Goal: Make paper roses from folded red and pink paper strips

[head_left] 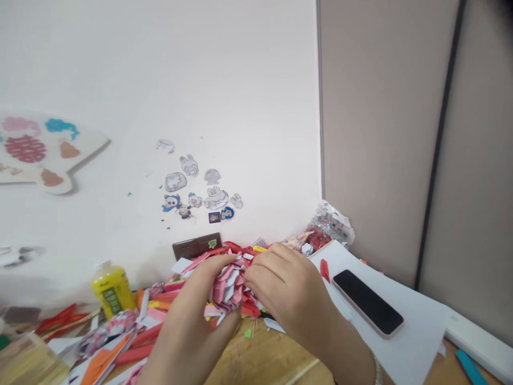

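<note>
A cluster of folded pink and white paper pieces (229, 286) is held up over the wooden desk. My left hand (196, 310) wraps round its left side and underside, thumb below and fingers along the top. My right hand (286, 280) is closed at the cluster's right edge, its fingertips bent inward against the paper. What those right fingertips pinch, if anything, is hidden behind the hand. Behind both hands lies a heap of red, pink, yellow and white folded paper strips (146, 337).
On the right, a phone (367, 302) rests on white paper sheets (417, 347). A yellow bottle (113, 291) stands at the left by the wall. Crumpled clear plastic packaging (332, 222) sits in the back corner. The wooden desk top (260, 358) shows in front. A brown wall socket (196, 246) is behind the heap.
</note>
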Demonstrator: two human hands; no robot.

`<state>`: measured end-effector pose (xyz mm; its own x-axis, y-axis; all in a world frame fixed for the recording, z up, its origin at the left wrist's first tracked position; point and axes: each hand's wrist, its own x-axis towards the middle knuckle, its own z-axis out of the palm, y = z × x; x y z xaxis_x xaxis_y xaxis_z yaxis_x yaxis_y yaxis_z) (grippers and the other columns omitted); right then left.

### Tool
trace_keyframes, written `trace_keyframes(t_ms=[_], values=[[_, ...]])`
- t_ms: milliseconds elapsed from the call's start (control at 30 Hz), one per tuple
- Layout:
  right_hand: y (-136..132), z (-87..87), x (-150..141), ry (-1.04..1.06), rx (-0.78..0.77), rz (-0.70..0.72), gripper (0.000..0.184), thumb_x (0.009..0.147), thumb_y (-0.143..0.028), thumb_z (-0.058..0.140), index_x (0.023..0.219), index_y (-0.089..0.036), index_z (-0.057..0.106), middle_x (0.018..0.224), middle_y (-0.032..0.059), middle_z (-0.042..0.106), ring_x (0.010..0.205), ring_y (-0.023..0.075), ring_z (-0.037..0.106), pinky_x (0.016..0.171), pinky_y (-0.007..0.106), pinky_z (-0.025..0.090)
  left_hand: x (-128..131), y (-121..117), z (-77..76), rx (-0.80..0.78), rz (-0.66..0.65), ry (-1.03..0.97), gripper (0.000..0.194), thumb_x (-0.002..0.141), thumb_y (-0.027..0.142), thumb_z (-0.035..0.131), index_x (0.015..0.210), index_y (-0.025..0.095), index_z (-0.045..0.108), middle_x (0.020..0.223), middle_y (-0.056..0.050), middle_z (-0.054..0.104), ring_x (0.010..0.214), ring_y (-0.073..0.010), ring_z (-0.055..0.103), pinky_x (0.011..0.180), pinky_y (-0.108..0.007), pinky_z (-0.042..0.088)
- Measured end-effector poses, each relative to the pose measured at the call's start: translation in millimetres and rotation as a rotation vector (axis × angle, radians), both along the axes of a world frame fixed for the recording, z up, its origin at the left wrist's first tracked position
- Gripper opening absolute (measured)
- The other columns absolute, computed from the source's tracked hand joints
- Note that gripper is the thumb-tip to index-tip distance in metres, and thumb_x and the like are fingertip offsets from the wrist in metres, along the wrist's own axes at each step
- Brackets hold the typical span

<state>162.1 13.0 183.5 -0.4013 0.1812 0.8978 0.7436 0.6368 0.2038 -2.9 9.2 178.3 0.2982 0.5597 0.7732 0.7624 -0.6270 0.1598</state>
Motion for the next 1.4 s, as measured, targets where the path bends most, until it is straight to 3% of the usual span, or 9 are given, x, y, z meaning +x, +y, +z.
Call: trace_keyframes(t_ms=[300,567,967,1400], values=[[0.2,-0.4,-0.3,0.017,-0.054,0.044,0.031,0.089,-0.01,0.041,0.064,-0.014,0.059,0.06,0.0037,0.055,0.06,0.0146,0.043,0.054,0.028,0.035,-2.5,-0.2,-0.9,0.006,0.008,0.037,0.048,0.07,0.014,0.049,0.115,0.028,0.042,0.11,-0.004,0.061,0.099,-0.0245,0.061,0.081,-0.037,0.051],[-0.5,-2.5,-2.0,0.038,0.061,0.094,0.027,0.088,-0.005,0.042,0.072,-0.012,0.063,0.062,0.0042,0.058,0.061,0.0155,0.044,0.054,0.028,0.035,-3.0,-1.3,-0.3,0.017,0.018,0.016,0.045,0.071,0.017,0.05,0.114,0.028,0.043,0.108,-0.003,0.062,0.096,-0.0225,0.062,0.08,-0.035,0.052],[2.0,-8.1,-2.1,0.075,0.098,0.108,0.018,0.085,-0.006,0.047,0.077,-0.014,0.061,0.07,0.0037,0.06,0.064,0.0144,0.045,0.06,0.028,0.038,-1.1,-6.2,3.5,0.011,0.026,-0.029,0.045,0.071,0.018,0.051,0.113,0.03,0.044,0.106,-0.001,0.062,0.096,-0.021,0.062,0.084,-0.034,0.051],[5.2,-5.4,-1.2,0.05,0.114,0.146,0.027,0.088,-0.006,0.037,0.076,-0.012,0.06,0.068,0.0057,0.059,0.064,0.0156,0.045,0.058,0.028,0.039,-2.1,-7.2,1.0,0.032,0.047,-0.019,0.045,0.07,0.02,0.052,0.113,0.03,0.045,0.104,0.0,0.065,0.091,-0.0204,0.065,0.079,-0.032,0.054]])
